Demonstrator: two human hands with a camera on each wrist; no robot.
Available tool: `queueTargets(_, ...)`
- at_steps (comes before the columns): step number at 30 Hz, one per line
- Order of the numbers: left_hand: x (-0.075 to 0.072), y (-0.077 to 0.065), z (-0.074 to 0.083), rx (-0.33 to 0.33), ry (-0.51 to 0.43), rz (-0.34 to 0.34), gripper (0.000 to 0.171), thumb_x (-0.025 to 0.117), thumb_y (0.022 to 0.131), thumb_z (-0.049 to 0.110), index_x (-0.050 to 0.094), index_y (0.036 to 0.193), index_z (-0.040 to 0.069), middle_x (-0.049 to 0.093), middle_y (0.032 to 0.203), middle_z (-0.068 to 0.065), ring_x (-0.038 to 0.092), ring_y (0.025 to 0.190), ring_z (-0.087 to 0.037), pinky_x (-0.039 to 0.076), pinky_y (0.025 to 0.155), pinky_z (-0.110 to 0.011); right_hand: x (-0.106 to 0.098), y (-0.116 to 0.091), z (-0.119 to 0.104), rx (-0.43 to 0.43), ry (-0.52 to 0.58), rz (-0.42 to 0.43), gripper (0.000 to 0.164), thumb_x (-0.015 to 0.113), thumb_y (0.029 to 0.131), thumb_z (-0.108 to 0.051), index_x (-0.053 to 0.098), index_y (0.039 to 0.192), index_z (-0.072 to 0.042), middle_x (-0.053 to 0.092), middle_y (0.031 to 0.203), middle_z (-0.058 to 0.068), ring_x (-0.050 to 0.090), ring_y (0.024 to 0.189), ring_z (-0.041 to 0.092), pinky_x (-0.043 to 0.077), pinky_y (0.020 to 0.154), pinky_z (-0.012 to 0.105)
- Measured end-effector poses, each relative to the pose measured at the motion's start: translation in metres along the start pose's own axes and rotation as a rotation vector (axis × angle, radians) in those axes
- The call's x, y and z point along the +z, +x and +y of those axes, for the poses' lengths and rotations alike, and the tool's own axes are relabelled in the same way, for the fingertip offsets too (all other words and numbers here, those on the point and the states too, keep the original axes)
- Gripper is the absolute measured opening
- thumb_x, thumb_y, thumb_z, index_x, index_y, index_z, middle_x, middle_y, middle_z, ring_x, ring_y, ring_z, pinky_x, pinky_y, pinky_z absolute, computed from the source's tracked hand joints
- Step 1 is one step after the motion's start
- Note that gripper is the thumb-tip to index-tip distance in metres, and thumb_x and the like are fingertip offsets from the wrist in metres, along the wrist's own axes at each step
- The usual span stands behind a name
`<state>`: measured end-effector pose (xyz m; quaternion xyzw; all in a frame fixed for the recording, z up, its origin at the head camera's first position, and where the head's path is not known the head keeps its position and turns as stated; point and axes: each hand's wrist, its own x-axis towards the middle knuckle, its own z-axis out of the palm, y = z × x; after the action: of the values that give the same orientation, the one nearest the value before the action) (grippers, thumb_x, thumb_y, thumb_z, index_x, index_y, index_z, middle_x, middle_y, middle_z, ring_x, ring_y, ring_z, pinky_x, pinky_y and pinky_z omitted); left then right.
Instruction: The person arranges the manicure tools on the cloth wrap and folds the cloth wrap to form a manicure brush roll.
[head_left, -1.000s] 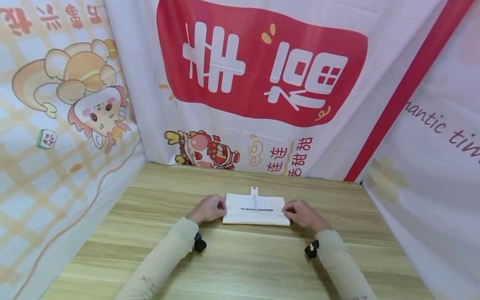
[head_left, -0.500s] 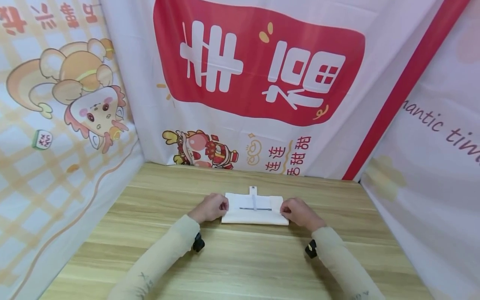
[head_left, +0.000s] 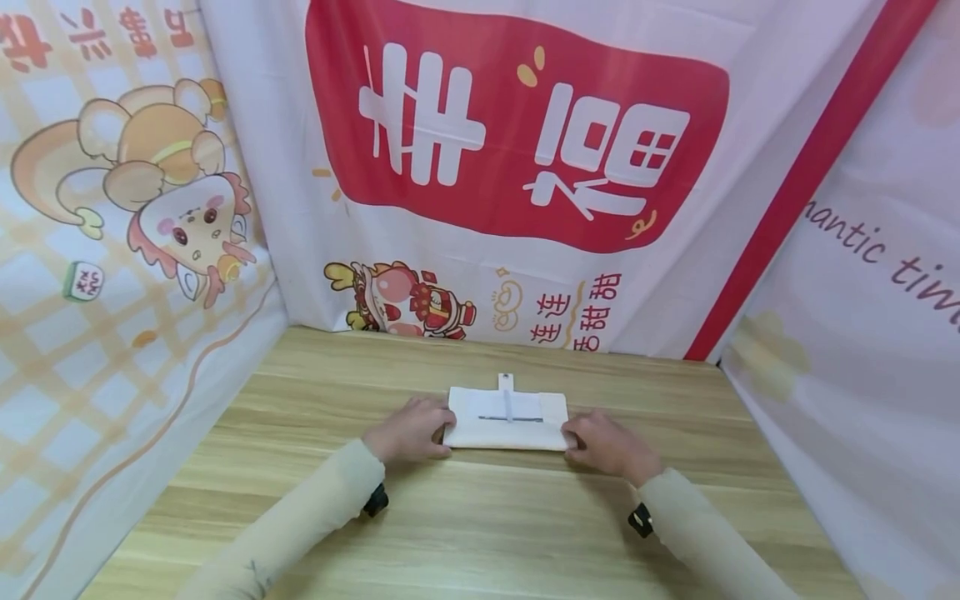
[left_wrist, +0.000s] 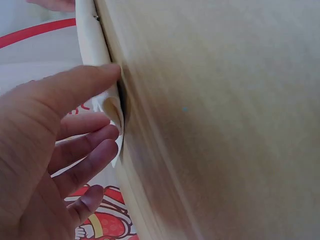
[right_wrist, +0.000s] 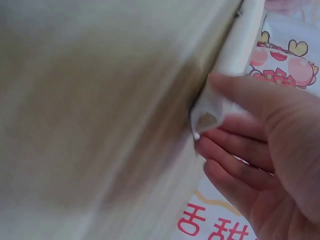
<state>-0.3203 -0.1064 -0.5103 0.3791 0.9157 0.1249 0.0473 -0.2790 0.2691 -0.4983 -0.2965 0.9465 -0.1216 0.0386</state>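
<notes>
A white soft case (head_left: 468, 436) lies on the table in the head view, its near edge rolled into a tube. A thin dark pen-like rod (head_left: 489, 417) lies across it under a narrow pale strap (head_left: 508, 406); a tab with a metal snap (head_left: 506, 382) sticks out at the far side. My left hand (head_left: 411, 431) grips the left end of the rolled edge, thumb on the near side. At the right end, my right hand (head_left: 609, 446) holds the roll the same way. Both wrist views show the roll's hollow end (left_wrist: 114, 107) between thumb and fingers.
The wooden table (head_left: 480, 525) extends around the case. A printed white cloth (head_left: 645, 275) hangs behind it, with more printed cloth on the left (head_left: 247, 367) and right (head_left: 840, 375).
Both hands have slid down from the case's side edges to its near corners. Their fingers have spread from a tight pinch to a wider hold round the roll. The case has barely moved.
</notes>
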Motion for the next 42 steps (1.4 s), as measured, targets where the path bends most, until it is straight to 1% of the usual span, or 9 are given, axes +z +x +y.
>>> queueTargets(7, 0.002, -0.003, 0.002, 0.008, -0.018, 0.049, 0.025, 0.082, 0.092, 0.026, 0.074, 0.109, 0.011, 0.072, 0.107, -0.004, 0.055, 0.088, -0.016, 0.046, 0.089, -0.043, 0.008, -0.004, 0.002, -0.01, -0.002, 0.083, 0.018, 0.08, 0.091, -0.006, 0.064, 0.083, -0.01, 0.06, 0.076, -0.002, 0.049, 0.07, 0.006, 0.046, 0.062, 0.023)
queueTargets(10, 0.0, -0.004, 0.0, 0.004, -0.066, 0.06, 0.025, 0.079, 0.095, 0.025, 0.075, 0.115, 0.01, 0.073, 0.107, -0.002, 0.057, 0.088, -0.015, 0.047, 0.089, -0.041, 0.004, -0.004, 0.005, -0.003, 0.024, 0.084, 0.007, 0.078, 0.093, -0.006, 0.073, 0.097, -0.005, 0.072, 0.088, 0.002, 0.059, 0.077, 0.007, 0.056, 0.069, 0.028)
queueTargets(12, -0.003, -0.004, -0.002, 0.008, -0.115, 0.067, 0.025, 0.077, 0.097, 0.022, 0.074, 0.117, 0.008, 0.074, 0.108, -0.003, 0.061, 0.088, -0.016, 0.05, 0.087, -0.04, 0.0, -0.004, 0.008, -0.006, 0.035, 0.074, 0.014, 0.075, 0.096, -0.007, 0.076, 0.109, -0.003, 0.076, 0.097, 0.004, 0.065, 0.083, 0.007, 0.06, 0.077, 0.032)
queueTargets(15, -0.005, -0.003, -0.005, -0.01, -0.178, 0.06, 0.024, 0.072, 0.101, 0.022, 0.072, 0.12, 0.009, 0.075, 0.11, -0.003, 0.065, 0.092, -0.014, 0.055, 0.086, -0.037, -0.006, -0.001, 0.014, -0.004, 0.075, 0.027, 0.018, 0.069, 0.101, -0.01, 0.075, 0.117, -0.003, 0.077, 0.1, 0.004, 0.064, 0.083, 0.005, 0.059, 0.078, 0.031)
queueTargets(21, -0.011, 0.006, -0.012, -0.072, -0.299, 0.022, 0.013, 0.061, 0.108, 0.022, 0.065, 0.115, 0.013, 0.073, 0.102, -0.001, 0.062, 0.085, -0.012, 0.053, 0.079, -0.033, -0.018, 0.011, 0.03, 0.017, 0.217, -0.04, 0.014, 0.062, 0.106, -0.011, 0.075, 0.108, -0.006, 0.073, 0.089, 0.008, 0.053, 0.071, 0.006, 0.049, 0.069, 0.025)
queueTargets(27, -0.014, 0.021, -0.019, -0.107, -0.353, 0.043, 0.013, 0.055, 0.11, 0.02, 0.064, 0.11, 0.011, 0.074, 0.092, -0.003, 0.058, 0.075, -0.013, 0.049, 0.071, -0.031, -0.022, 0.024, 0.044, 0.088, 0.262, -0.06, 0.02, 0.058, 0.108, -0.016, 0.076, 0.104, -0.007, 0.07, 0.083, 0.008, 0.05, 0.068, 0.006, 0.045, 0.066, 0.025)
queueTargets(32, -0.009, 0.03, -0.026, -0.192, -0.405, 0.049, 0.014, 0.055, 0.11, 0.021, 0.067, 0.107, 0.013, 0.071, 0.096, -0.002, 0.059, 0.082, -0.016, 0.05, 0.077, -0.034, -0.021, 0.031, 0.048, 0.112, 0.263, -0.059, 0.025, 0.057, 0.108, -0.017, 0.074, 0.093, -0.006, 0.06, 0.072, -0.001, 0.047, 0.063, 0.009, 0.041, 0.06, 0.026)
queueTargets(36, -0.004, 0.04, -0.033, -0.246, -0.387, 0.076, 0.014, 0.058, 0.108, 0.021, 0.07, 0.104, 0.014, 0.069, 0.097, -0.002, 0.06, 0.087, -0.017, 0.05, 0.083, -0.038, -0.02, 0.037, 0.048, 0.142, 0.259, -0.027, 0.025, 0.058, 0.108, -0.015, 0.076, 0.093, -0.006, 0.064, 0.073, 0.004, 0.047, 0.063, 0.009, 0.041, 0.06, 0.026)
queueTargets(42, -0.004, 0.047, -0.027, -0.344, -0.281, 0.116, 0.012, 0.068, 0.102, 0.02, 0.075, 0.096, 0.014, 0.073, 0.096, -0.001, 0.062, 0.09, -0.019, 0.045, 0.093, -0.05, -0.013, 0.044, 0.047, 0.198, 0.271, 0.025, 0.023, 0.062, 0.106, -0.014, 0.08, 0.094, -0.005, 0.072, 0.077, 0.011, 0.049, 0.062, 0.008, 0.042, 0.06, 0.025)
